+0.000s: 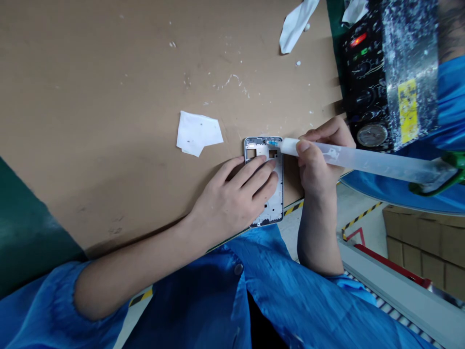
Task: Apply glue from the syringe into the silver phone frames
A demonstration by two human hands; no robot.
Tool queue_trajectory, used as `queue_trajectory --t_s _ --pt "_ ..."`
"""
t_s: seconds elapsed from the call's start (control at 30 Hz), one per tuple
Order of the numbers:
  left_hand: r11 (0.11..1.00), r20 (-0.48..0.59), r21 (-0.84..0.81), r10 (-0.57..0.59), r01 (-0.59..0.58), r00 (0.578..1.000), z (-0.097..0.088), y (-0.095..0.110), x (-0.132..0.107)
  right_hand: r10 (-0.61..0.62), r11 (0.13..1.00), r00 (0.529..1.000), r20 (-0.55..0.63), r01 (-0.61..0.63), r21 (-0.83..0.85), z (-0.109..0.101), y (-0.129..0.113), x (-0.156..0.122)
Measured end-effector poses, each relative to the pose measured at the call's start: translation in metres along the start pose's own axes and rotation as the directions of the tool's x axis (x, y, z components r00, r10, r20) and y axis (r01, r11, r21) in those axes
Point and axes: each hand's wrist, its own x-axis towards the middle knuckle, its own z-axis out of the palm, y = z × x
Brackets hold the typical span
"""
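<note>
one left hand [232,196] lies palm down, its fingers extended and a little spread over one metal phone frame [272,212], pressing it rather than gripping it. the frame sits beneath those fingers, on one brown sheet [109,87], near the edge closest to the body; two squarish openings show just past the fingertips. one right hand [315,169] is closed around one translucent dispensing syringe [381,162], thumb on top of the barrel near its white front end. its single blue needle [274,143] points left, over the far end of the frame just beyond the left fingertips; whether it touches the metal i cannot tell. one green fitting [454,169] caps the rear end, well to the right of the right hand. three white wipes are in view: one [199,133] beyond the left hand and to its left, one [296,26] well beyond both hands, and one [355,10] past the dispenser controller. that one controller [410,43] stands beyond the right hand and to its right, with one red display [358,39], one round gauge [372,135] and one yellow label [408,112].
</note>
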Motion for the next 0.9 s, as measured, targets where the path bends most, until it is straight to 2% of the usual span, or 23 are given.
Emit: queue_trajectory --t_s 0.53,0.9 --pt "1.0 0.056 0.01 -0.001 0.001 0.998 -0.0043 -0.0008 0.0007 -0.005 1.0 1.0 0.019 0.005 0.011 -0.0012 0.0008 -0.0011" --pt "1.0 0.007 0.008 0.001 -0.001 1.0 -0.0027 -0.0005 0.0004 0.027 1.0 1.0 0.004 -0.026 -0.016 -0.0013 0.0012 -0.0007"
